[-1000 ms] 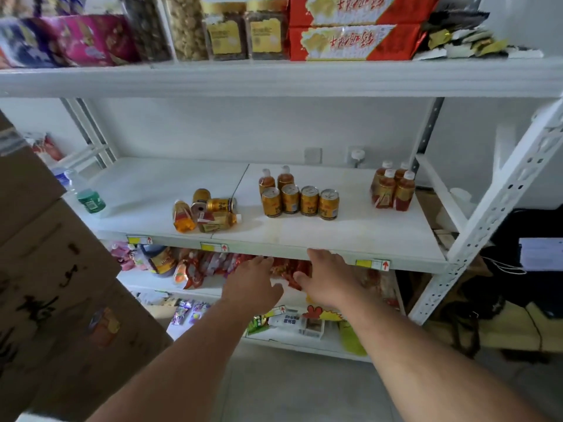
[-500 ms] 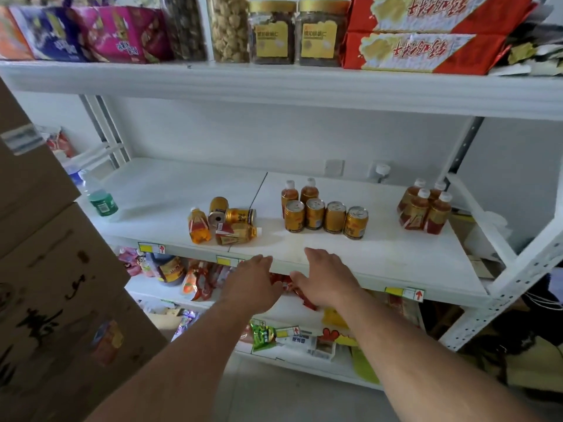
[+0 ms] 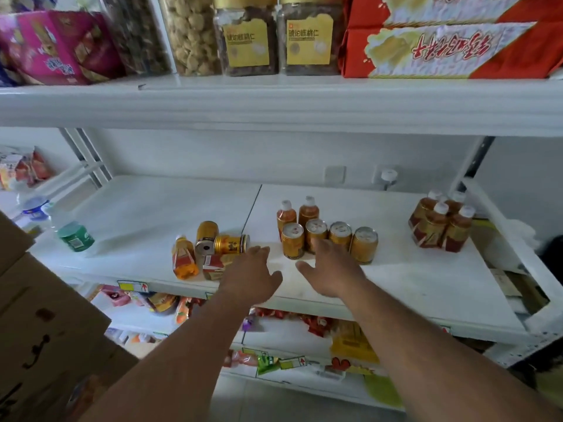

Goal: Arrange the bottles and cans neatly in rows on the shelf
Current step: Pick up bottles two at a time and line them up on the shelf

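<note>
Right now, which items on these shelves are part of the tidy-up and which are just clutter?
Job:
row of upright cans
two bottles behind
toppled cans and bottles
bottle cluster

Just there:
green-capped bottle
nut jars
red packs
cardboard boxes

Your two arms come into view from the lower edge, bare from well above the elbow down to the fingertips. No sleeve, cuff or glove covers either forearm. Your left hand [image 3: 251, 277] and your right hand [image 3: 330, 271] carry no ring, watch, strap or bracelet that shows. Fingernails cannot be made out clearly through the blur.
</note>
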